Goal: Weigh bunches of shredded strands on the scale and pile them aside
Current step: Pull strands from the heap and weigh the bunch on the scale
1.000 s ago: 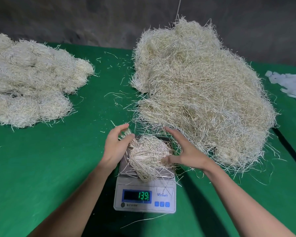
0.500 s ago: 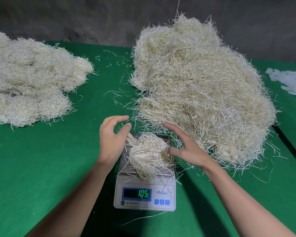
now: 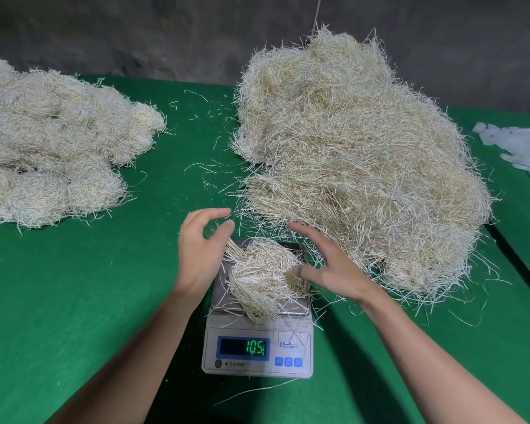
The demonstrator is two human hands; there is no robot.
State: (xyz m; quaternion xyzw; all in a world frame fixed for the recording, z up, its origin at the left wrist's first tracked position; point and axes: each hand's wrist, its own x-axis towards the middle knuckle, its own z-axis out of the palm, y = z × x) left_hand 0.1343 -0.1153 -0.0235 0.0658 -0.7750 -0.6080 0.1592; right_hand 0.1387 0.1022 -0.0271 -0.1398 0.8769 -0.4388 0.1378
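Weighed pile [image 3: 52, 142]: finished bunches are heaped at the far left of the tabletop [image 3: 74, 301], well apart from the scale.
Left hand [image 3: 199, 255]: held just beside the bunch's left end; the grip is slack, with fingers curved and nothing held.
Scale [image 3: 259, 347]: set at the near centre; digits 105 are shown on the display [image 3: 244, 347], though any decimal mark cannot be made out.
Bunch [image 3: 263, 283]: laid across the pan, its near end drooping over the front edge.
Right hand [image 3: 334, 267]: spread at the bunch's right end, the thumb at or touching the strands; the grip is open and nothing is held.
Raw heap [image 3: 358, 166]: piled to the right, its fringe reaching the pan's far corner.
White scraps [image 3: 520, 148]: left at the far right edge.
Risk, reading: the weight could be falsified if the pan is pressed by the thumb or loaded by stray heap strands.
Risk, lift: strands could be shed over the scale if the bunch is taken by one end only.
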